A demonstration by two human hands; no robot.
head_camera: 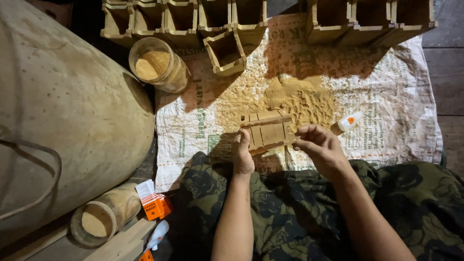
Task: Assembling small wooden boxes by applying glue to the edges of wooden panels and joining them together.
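Both of our hands are on one small slatted wooden box (pixel 267 131), held above the woven plastic sack (pixel 386 96) spread on the floor just ahead of our lap. Its long axis runs left to right across the view, tilted a little so the right end sits higher, and the slatted face is turned up toward us. Our left hand (pixel 243 155) clasps its left end, thumb on top and the other fingers hidden beneath. Our right hand (pixel 320 145) has its fingers curled and pinched against the right end of the box; whether they hold something small there we cannot tell.

Beyond the box a mound of fine tan sawdust (pixel 290 99) lies loose on the sack, and a small white glue bottle (pixel 347 123) with an orange label lies on its side just right of our right hand. A clear jar (pixel 158 65) at the sack's upper left corner is tipped toward us, open and partly filled with the same tan powder. A second jar (pixel 104 217) lies on its side at lower left, also holding powder. Along the far edge stand rows of empty wooden boxes (pixel 212 19), their openings upward. A large dusty sack (pixel 63 111) fills the left.
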